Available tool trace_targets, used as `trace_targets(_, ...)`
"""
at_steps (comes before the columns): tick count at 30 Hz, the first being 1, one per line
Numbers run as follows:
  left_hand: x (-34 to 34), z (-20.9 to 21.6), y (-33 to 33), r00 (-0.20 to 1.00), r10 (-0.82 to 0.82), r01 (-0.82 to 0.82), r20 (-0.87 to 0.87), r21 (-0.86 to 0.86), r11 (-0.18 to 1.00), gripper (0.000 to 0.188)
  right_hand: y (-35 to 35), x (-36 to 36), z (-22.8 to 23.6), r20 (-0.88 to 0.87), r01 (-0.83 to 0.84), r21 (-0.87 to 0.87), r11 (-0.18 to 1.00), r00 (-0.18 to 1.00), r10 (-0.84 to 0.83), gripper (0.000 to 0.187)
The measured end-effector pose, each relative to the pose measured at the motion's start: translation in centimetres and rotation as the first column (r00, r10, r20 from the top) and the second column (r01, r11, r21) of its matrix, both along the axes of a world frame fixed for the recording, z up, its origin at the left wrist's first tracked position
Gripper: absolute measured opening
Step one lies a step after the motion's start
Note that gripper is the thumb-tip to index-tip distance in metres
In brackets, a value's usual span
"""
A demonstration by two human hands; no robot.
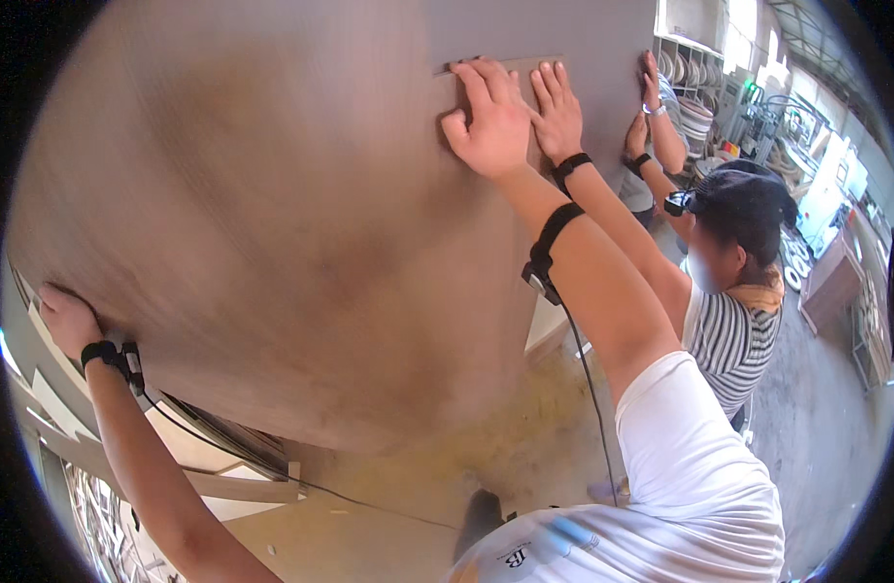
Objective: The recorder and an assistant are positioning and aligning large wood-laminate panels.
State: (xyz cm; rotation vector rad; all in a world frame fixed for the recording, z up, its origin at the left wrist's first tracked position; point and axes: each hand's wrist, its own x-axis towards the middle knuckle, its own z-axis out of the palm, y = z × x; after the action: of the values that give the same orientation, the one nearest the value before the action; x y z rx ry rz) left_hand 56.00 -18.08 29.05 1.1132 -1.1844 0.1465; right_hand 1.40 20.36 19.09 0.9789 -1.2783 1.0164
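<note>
A large brown sheet-like panel (301, 253) with a smooth, dull surface fills most of the view. My right hand (490, 121) presses against its upper part, fingers stretched and thumb apart. Under those fingers runs the straight top edge of a thin brown flat piece (524, 66) lying against the panel; most of it is hidden. A co-worker's hand (557, 117) lies flat right beside mine on the same piece. At the panel's lower left edge rests my left hand (71, 321). Its fingers are mostly hidden from view.
The co-worker in a striped shirt (733, 340) stands close at my right. Behind, another person's hands (651, 83) touch the panel's right edge. Curved wooden pieces (238, 486) lie below my left arm. A cable (597, 408) hangs from my right arm band. Shelving and machines stand far right.
</note>
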Motion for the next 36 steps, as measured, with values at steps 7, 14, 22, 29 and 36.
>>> trace_targets(7, 0.2, -0.5, -1.4, 0.999, -0.006, 0.006, -0.032, 0.008, 1.000, 0.081, 0.5, -0.3, -0.2, -0.002, -0.024, -0.010, 1.000, 1.000, 0.024, 0.051)
trace_targets(14, 4.9, 0.3, -6.2, 0.998, 0.052, -0.052, 0.024, -0.016, 0.999, 0.082, -0.1, 0.4, 0.0, 0.022, -0.059, -0.015, 0.998, 0.998, 0.059, 0.054)
trace_targets(22, 0.7, 0.3, -1.6, 0.999, -0.017, 0.017, 0.027, -0.019, 1.000, 0.076, 0.9, -0.7, -0.3, 0.022, -0.070, -0.029, 0.997, 0.997, 0.070, 0.053)
trace_targets(29, -1.0, -0.1, 1.3, 0.986, -0.155, 0.156, -0.063, 0.025, 0.987, 0.080, 0.7, -1.6, -0.6, -0.002, -0.068, -0.021, 0.997, 0.998, 0.068, 0.051)
trace_targets(36, 1.4, -0.3, -2.5, 1.000, -0.025, 0.025, 0.016, -0.034, 0.999, 0.081, 0.3, -1.2, -0.7, -0.009, -0.064, -0.036, 0.997, 0.998, 0.064, 0.051)
